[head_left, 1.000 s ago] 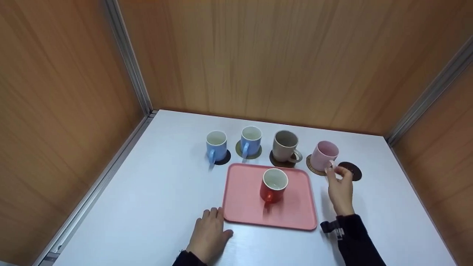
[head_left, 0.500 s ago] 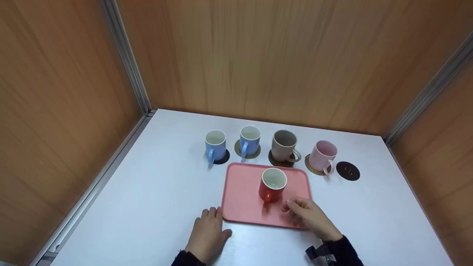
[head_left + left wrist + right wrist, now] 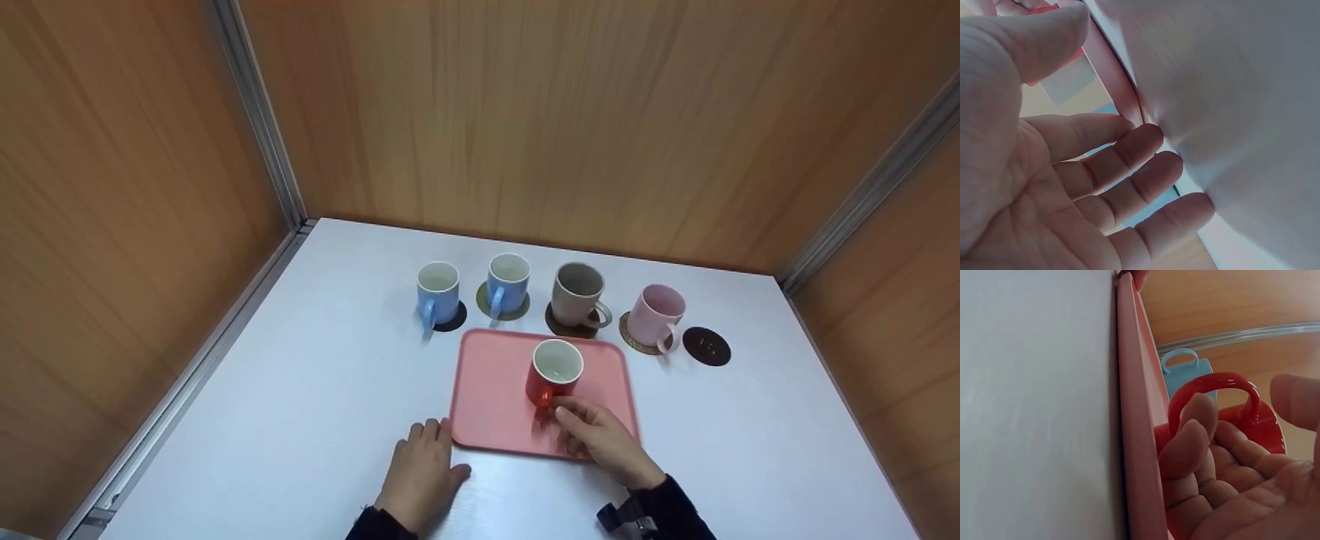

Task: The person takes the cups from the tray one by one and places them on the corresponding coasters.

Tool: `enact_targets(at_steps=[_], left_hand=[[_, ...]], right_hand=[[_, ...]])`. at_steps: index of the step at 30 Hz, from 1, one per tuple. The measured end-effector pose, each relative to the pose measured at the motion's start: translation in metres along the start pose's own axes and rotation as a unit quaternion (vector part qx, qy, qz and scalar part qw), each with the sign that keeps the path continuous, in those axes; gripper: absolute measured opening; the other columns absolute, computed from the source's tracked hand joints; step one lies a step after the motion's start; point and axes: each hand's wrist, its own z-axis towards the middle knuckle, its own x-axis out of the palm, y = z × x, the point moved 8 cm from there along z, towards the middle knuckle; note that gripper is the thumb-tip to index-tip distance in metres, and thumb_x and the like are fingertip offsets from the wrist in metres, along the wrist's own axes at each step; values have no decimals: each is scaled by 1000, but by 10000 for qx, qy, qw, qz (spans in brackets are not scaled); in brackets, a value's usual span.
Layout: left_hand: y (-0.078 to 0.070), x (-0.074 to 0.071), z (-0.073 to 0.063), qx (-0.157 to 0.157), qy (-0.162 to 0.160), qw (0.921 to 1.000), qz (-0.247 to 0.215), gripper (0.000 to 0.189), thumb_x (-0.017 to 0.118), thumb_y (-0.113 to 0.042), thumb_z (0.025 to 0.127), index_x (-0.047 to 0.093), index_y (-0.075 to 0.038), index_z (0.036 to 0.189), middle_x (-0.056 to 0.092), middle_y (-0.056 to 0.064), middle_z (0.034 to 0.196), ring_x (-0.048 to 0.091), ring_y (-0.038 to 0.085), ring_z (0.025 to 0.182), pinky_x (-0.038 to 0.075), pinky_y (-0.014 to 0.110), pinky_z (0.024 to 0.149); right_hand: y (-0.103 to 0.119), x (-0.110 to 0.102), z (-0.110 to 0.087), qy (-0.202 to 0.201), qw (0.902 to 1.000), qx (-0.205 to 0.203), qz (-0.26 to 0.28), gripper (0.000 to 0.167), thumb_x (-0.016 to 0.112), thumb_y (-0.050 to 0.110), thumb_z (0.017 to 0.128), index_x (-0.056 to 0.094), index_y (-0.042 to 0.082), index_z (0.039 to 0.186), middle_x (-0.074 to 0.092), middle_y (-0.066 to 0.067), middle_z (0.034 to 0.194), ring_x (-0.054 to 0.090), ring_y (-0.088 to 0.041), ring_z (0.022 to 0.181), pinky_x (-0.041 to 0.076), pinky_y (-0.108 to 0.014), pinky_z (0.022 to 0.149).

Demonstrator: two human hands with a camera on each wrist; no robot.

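Note:
A red mug (image 3: 556, 367) with a white inside stands upright on the pink tray (image 3: 487, 420), its handle facing me. My right hand (image 3: 604, 442) is over the tray's right part, fingertips right at that handle. In the right wrist view, loosely bent fingers (image 3: 1190, 444) overlap the handle's loop (image 3: 1213, 379), while the thumb (image 3: 1297, 402) stays apart from it. My left hand (image 3: 421, 476) rests palm down on the table with its fingers extended, the index fingertip at the tray's front left corner. The left wrist view shows these fingers (image 3: 1151, 174) spread on the white surface.
Behind the tray, two blue mugs (image 3: 439, 296), a grey-brown mug (image 3: 574, 300) and a pink mug (image 3: 652, 319) stand in a row on or beside round coasters. A dark coaster (image 3: 706, 346) lies at the right end. Wood panels (image 3: 525, 127) enclose the white table.
My right hand has left the pink mug's handle and moved down and left over the tray to the red mug's handle. The left hand and the mugs have stayed put.

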Motion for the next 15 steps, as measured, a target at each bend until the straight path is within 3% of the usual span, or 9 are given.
enact_targets(at_steps=[7,12,15], left_hand=[[0,-2,-2,89,21,9999,47,79,84,-41,91,56,9,146,66,26,130,63,40,120,57,60,96],[-2,-2,-3,202,-50,9996,165,79,84,-41,91,57,10,144,66,26,130,63,41,121,58,60,94],[-2,-2,-2,177,-43,9997,147,79,84,-42,91,58,10,144,66,26,130,63,41,121,57,61,95]], right_hand=[[1,6,4,-17,10000,-30,62,52,62,34,109,56,-2,147,66,0,94,57,-15,74,50,-25,66],[3,13,6,202,9991,-103,360,53,60,35,111,56,-3,147,74,-5,127,60,-16,89,54,-25,75],[2,16,8,351,9973,-94,645,52,58,36,111,57,0,148,72,-5,139,62,-16,102,55,-26,82]])
